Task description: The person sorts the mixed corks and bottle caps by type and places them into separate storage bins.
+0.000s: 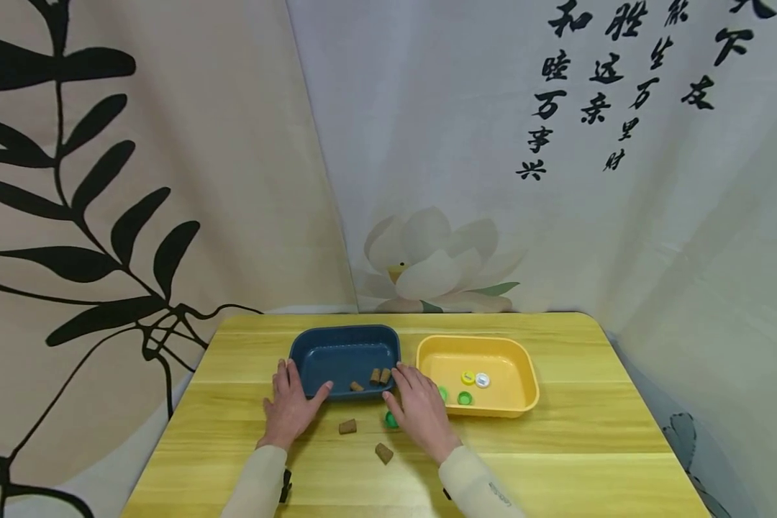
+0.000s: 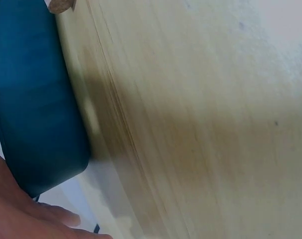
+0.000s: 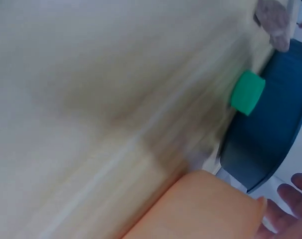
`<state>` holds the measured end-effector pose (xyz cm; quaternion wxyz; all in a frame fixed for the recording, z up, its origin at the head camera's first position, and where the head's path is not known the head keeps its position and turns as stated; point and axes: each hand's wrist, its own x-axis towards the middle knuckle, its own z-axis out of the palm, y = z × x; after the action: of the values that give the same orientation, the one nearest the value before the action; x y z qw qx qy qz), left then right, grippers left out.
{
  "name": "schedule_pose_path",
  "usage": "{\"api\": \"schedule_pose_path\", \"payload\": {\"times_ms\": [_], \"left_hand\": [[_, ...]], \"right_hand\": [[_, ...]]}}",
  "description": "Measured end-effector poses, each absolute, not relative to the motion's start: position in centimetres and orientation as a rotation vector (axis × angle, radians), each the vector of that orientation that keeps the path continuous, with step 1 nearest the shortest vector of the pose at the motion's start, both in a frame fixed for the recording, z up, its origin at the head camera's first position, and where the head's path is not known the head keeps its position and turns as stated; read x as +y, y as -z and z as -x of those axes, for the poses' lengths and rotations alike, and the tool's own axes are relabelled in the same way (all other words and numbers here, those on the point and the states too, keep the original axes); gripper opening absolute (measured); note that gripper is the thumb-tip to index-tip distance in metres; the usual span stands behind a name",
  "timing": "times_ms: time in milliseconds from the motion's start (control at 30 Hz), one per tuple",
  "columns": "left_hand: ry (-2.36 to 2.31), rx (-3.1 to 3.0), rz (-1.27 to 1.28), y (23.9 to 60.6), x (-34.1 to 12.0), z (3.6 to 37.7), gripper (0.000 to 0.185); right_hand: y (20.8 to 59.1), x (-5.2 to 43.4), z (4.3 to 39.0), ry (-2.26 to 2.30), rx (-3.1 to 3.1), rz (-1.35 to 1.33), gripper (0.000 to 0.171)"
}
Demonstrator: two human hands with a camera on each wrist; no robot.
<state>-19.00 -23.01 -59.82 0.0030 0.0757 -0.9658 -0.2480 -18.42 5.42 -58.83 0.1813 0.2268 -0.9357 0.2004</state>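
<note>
Resting both flat, I keep my left hand (image 1: 289, 406) and right hand (image 1: 421, 410) spread, empty, beside the blue tray (image 1: 345, 344).

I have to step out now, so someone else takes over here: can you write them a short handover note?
Left hand open, flat on the table against the blue tray. Right hand open, between the blue tray and the yellow tray.
Done: three corks in the blue tray; three caps in the yellow one.
Left: two corks and a green cap loose on the table; another green cap sits by the yellow tray's near edge.
</note>
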Motion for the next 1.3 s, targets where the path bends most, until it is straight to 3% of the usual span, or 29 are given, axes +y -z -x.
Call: {"api": "schedule_pose_path", "payload": {"times_ms": [433,1300], "left_hand": [[0.823,-3.030,-0.227,59.6,-23.5,18.5,0.109],[0.770,-3.023,-0.214,60.0,-23.3,18.8,0.108]], "right_hand": [[58.9,6.5,16.2,-0.409,-2.694,-0.680,0.054],[59.7,6.6,12.1,-0.186,-2.696,-1.138,0.064]]}}
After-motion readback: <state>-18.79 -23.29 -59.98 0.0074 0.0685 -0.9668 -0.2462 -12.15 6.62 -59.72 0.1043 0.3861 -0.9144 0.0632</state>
